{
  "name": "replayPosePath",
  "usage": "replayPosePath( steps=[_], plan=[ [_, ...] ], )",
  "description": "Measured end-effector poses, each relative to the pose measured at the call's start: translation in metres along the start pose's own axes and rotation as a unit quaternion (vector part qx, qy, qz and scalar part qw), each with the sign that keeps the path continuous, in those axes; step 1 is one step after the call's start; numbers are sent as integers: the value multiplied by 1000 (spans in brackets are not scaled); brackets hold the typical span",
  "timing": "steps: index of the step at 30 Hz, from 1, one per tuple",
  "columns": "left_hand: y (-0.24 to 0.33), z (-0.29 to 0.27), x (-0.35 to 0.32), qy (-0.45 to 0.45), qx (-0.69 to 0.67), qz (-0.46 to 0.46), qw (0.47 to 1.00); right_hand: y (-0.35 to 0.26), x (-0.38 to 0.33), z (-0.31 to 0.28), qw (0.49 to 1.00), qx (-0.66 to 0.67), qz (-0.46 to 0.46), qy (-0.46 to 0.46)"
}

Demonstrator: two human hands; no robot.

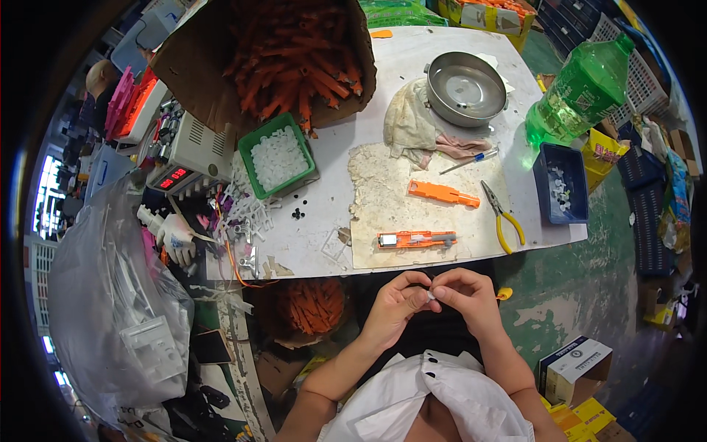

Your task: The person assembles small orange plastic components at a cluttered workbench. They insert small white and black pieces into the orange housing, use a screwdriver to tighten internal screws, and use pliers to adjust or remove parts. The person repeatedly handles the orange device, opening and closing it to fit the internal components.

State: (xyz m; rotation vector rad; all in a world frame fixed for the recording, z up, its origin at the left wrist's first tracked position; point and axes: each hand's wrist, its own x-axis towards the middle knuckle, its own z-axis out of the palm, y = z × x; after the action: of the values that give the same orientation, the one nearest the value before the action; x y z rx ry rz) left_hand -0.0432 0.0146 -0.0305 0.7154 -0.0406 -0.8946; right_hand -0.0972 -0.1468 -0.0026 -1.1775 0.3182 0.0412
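Left hand [398,306] and right hand [470,293] met fingertip to fingertip, pinching a small whitish piece [431,295] in front of the table [335,166]. Orange shell [442,194], orange assembly [417,239], pliers [504,219] lay beyond.

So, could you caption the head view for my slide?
Left hand and right hand pinch a small whitish part beside a table with orange pieces and yellow-handled pliers.

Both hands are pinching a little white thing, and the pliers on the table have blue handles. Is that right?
Not quite: in the head view, the pliers on the table have yellow handles, not blue. The left hand and right hand do pinch a little white thing.
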Motion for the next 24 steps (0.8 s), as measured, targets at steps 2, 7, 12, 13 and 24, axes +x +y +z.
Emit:
replayPosePath(
  steps=[2,7,12,13,24],
  plan=[
    [0,-3,-1,-1,-13,-15,1000,4,2,-2,999,45,29,-10],
    [-2,0,-1,32,-28,-4,999,9,1,3,1000,-11,-22,14],
    [-4,1,-1,50,-20,24,998,6,-2,8,956,-231,-178,35],
    [-4,1,-1,50,-15,31,998,5,-2,9,958,-229,-169,40],
    [-9,-2,0,71,34,77,994,9,1,9,969,-204,-130,47]
  ],
)
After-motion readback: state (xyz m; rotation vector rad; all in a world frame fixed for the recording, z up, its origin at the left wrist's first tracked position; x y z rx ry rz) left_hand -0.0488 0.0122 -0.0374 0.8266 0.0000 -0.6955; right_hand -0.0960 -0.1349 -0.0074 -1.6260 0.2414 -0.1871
